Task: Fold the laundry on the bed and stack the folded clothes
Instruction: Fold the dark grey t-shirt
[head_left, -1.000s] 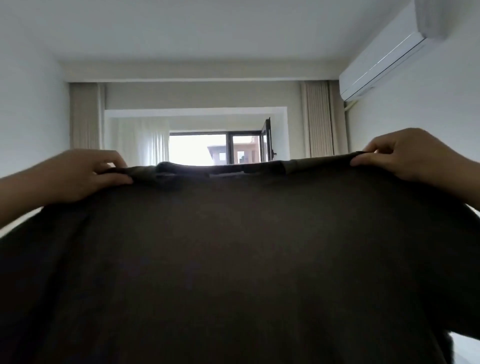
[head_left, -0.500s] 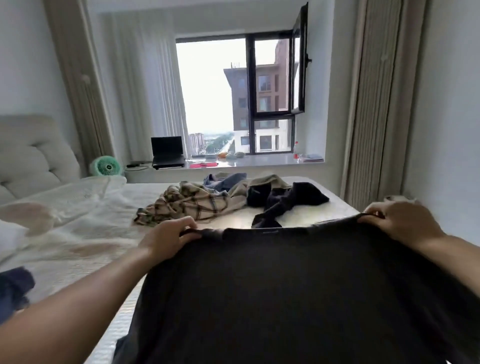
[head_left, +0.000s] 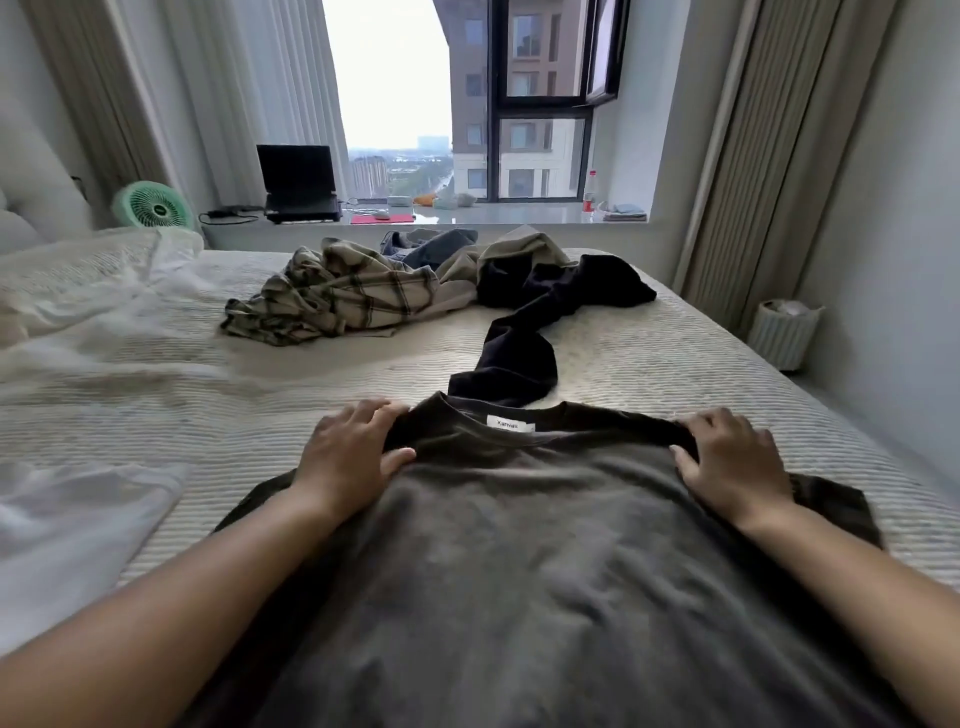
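Note:
A dark brown T-shirt (head_left: 519, 545) lies spread on the bed (head_left: 675, 364) in front of me, collar and white label pointing away. My left hand (head_left: 353, 452) grips its left shoulder, fingers curled over the edge and thumb on top. At the other shoulder, my right hand (head_left: 732, 462) holds the bunched fabric between thumb and fingers. Further up the bed lies an unfolded pile: a plaid shirt (head_left: 343, 296), a black garment (head_left: 524, 358), jeans (head_left: 431, 247) and an olive garment (head_left: 524, 247).
A crumpled white sheet (head_left: 67, 519) covers the bed's left side. On the windowsill stand a laptop (head_left: 298, 182) and small items, with a green fan (head_left: 153, 205) to the left. A pale bin (head_left: 784, 332) stands by the right wall.
The T-shirt was held up high in front of my view, then came down and forward. It now lies flat on the bed, both hands still at its shoulders.

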